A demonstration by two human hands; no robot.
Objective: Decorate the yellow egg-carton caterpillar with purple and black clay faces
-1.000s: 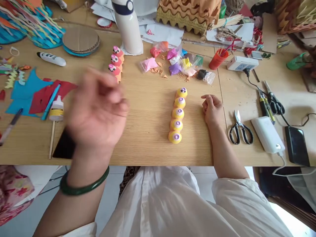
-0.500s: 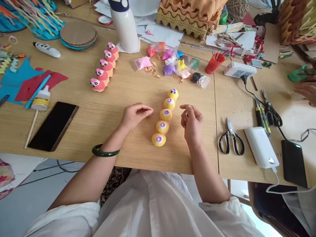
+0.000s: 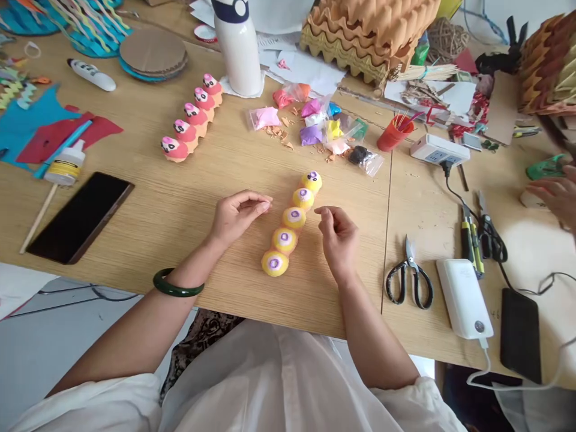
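Observation:
A caterpillar made from a strip of egg carton [image 3: 284, 239] lies slantwise on the table in front of me. Its bumps are yellow, each topped with pale clay and a purple ring; the far bump has black eyes. To its left, my left hand [image 3: 240, 217] is closed in a pinch, thumb and fingertips nearly together. My right hand [image 3: 338, 240] is curled at the other side, index finger bent towards the strip. Neither hand touches the caterpillar. Anything in the fingers of either hand is too small or hidden to make out.
A pink caterpillar strip [image 3: 191, 120] stands further back by a white bottle [image 3: 238, 57]. Bags of coloured clay [image 3: 311, 135] lie beyond the hands. Scissors [image 3: 409, 276] and a power bank [image 3: 464, 299] are at right, a phone [image 3: 81, 217] at left. Another person's hand [image 3: 555, 195] is at far right.
The camera view has turned slightly, so everything on the table appears shifted. My hands keep nearly the same poses on both sides of the caterpillar, the right one looking a little closer to it.

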